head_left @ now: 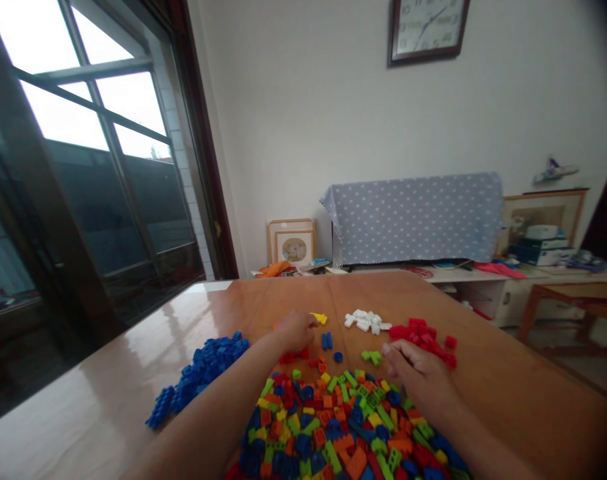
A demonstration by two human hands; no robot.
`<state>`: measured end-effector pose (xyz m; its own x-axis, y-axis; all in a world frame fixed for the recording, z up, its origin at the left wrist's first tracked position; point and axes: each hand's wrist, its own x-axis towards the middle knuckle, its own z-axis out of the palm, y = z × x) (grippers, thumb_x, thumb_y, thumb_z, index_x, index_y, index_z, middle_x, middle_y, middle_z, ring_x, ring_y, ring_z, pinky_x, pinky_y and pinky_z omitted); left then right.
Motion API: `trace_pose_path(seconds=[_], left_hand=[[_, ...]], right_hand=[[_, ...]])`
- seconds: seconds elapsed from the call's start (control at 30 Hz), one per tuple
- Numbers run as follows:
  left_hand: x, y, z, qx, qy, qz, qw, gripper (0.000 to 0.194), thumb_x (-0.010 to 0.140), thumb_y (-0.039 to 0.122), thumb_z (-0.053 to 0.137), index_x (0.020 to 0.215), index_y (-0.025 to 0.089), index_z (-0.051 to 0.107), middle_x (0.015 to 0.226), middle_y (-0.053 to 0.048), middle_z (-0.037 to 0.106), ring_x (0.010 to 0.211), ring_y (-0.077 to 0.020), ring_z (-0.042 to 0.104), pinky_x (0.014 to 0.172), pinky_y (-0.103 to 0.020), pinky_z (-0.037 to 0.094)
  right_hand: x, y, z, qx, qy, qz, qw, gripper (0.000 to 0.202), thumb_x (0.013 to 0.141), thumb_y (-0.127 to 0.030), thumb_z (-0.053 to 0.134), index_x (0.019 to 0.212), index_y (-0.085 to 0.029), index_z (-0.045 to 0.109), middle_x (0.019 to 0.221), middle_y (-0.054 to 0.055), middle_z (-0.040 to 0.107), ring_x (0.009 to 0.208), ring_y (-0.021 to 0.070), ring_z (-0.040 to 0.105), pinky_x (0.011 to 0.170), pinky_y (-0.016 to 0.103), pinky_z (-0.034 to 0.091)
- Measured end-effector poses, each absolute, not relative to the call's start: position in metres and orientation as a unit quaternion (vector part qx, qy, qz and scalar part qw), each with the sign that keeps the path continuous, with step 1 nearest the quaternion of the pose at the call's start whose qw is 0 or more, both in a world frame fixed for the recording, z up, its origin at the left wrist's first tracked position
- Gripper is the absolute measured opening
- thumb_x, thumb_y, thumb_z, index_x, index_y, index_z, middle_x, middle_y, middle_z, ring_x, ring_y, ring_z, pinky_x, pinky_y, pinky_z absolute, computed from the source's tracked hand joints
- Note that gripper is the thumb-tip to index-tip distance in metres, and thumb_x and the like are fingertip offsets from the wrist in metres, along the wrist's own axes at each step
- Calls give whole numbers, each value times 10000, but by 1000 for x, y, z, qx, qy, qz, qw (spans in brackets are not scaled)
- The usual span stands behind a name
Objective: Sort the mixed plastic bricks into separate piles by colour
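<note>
My left hand (297, 330) reaches across the table with its fingers curled down beside a few yellow toy bricks (320, 319). Whether a brick sits between those fingertips is hidden. My right hand (417, 365) is closed in a pinch between the small group of light green bricks (372, 358) and the red brick pile (423, 333). What it pinches, if anything, I cannot make out. Below both hands spreads a large mixed heap of bricks (333, 420) in several colours. Some red and orange bricks lie partly hidden by my left hand.
A blue brick pile (203, 373) lies left of my left forearm. White bricks (366, 321) form a group toward the back. Two blue bricks (326, 341) and a round blue piece (338, 357) lie between my hands on the wooden table (488, 373).
</note>
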<state>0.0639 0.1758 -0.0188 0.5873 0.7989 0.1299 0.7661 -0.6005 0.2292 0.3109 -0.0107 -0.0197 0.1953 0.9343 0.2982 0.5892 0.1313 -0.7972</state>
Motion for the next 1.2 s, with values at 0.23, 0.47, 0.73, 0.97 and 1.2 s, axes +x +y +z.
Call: trace_pose_path(seconds=[0.23, 0.47, 0.73, 0.97, 1.2], left_hand=[[104, 147, -10, 929, 352, 72, 90, 250, 728, 333, 708, 964, 281, 770, 963, -42, 750, 929, -238, 643, 844, -292, 473], [121, 132, -15, 932, 349, 45, 89, 173, 658, 224, 707, 810, 244, 787, 861, -83, 752, 826, -253, 657, 772, -331, 486], [70, 127, 0, 893, 406, 122, 150, 235, 771, 269, 624, 949, 205, 762, 887, -31, 742, 763, -169, 643, 680, -243, 475], [-34, 124, 26, 819, 522, 195, 140, 253, 788, 247, 622, 997, 145, 723, 851, -30, 709, 757, -148, 619, 658, -222, 457], [-114, 121, 24, 725, 642, 236, 82, 178, 772, 231, 626, 914, 154, 703, 792, -16, 688, 745, -148, 607, 636, -220, 421]], right_hand=[[309, -15, -13, -623, -590, 206, 471, 455, 942, -555, 404, 718, -196, 571, 638, -21, 567, 583, 144, 510, 537, 245, 370], [308, -17, -13, -609, -604, 195, 475, 461, 939, -561, 400, 690, -200, 541, 606, -29, 509, 582, 140, 482, 532, 243, 357], [315, -12, -23, -630, -623, 170, 431, 457, 915, -569, 417, 688, -202, 570, 630, -15, 569, 602, 154, 533, 539, 250, 377], [316, -12, -27, -641, -632, 152, 408, 482, 893, -599, 410, 672, -210, 589, 572, -15, 566, 553, 160, 540, 489, 247, 369], [319, -10, -35, -651, -646, 156, 367, 468, 888, -604, 415, 721, -219, 624, 650, -3, 646, 671, 198, 616, 557, 253, 415]])
